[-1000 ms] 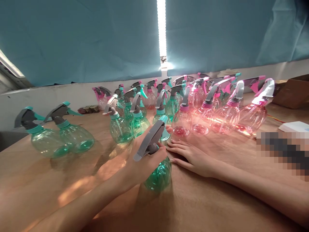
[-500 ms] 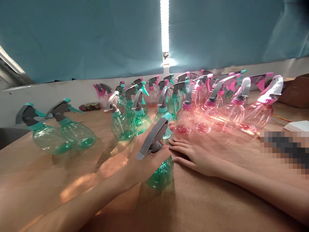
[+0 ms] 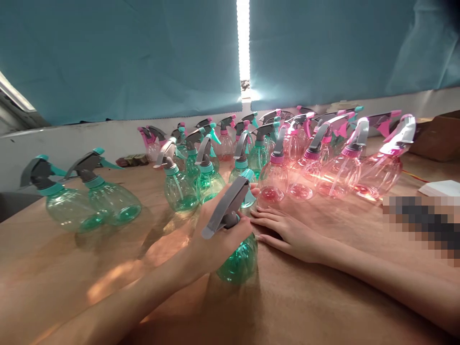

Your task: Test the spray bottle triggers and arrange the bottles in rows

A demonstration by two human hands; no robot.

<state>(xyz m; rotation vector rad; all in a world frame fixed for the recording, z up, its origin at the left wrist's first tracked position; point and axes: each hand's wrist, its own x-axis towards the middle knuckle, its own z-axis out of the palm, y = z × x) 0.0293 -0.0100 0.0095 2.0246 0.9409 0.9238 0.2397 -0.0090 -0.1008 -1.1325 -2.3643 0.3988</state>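
Observation:
My left hand (image 3: 215, 239) is wrapped round the neck of a green spray bottle (image 3: 239, 261), whose grey and teal trigger head points up and away above the fingers. The bottle stands on the brown table (image 3: 305, 306). Just right of it, my right hand (image 3: 289, 233) lies palm down on the table, fingers spread towards the bottle and holding nothing. Behind my left hand are more green bottles (image 3: 181, 191), and behind my right hand a row of pink bottles (image 3: 273, 182).
Two green bottles (image 3: 115, 201) stand at the left. Many more bottles with pink or teal heads fill the back. A brown box (image 3: 440, 136), a white object (image 3: 440, 188) and a pixelated patch are at the right. Behind hangs a blue-green sheet (image 3: 143, 57).
The view has shifted very slightly. Both hands and the held bottle keep the same positions relative to each other.

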